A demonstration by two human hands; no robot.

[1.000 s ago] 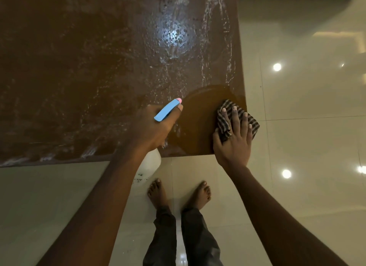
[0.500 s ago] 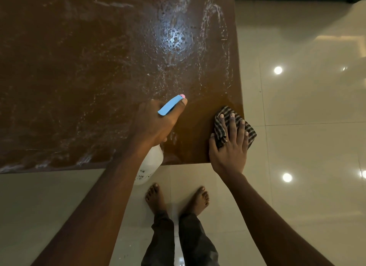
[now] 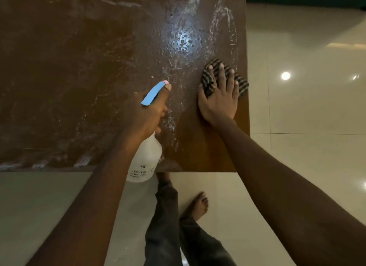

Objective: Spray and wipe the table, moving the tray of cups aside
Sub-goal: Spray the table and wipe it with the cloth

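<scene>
At the near right corner of the brown tabletop, a person stands and leans over it, both arms out. Left hand is clamped round the neck of a white spray bottle, fingers curled, one finger lying along the blue spray head, which has a pink tip pointing away over the wet surface. The bottle body hangs below the hand and crosses the near edge of the tabletop as seen from above; small dark print on it, not readable. Right hand lies flat, fingers straight and spread, pressing a dark striped cloth onto the tabletop just beside the right edge. Cloth sticks out past the fingertips and to both sides. Surface is covered in droplets and white streaks, with a bright lamp glare beyond the hands; the patch nearest the corner looks smoother and free of streaks. Below, a cream tiled floor, dark trousers, one bare foot in plain view.
</scene>
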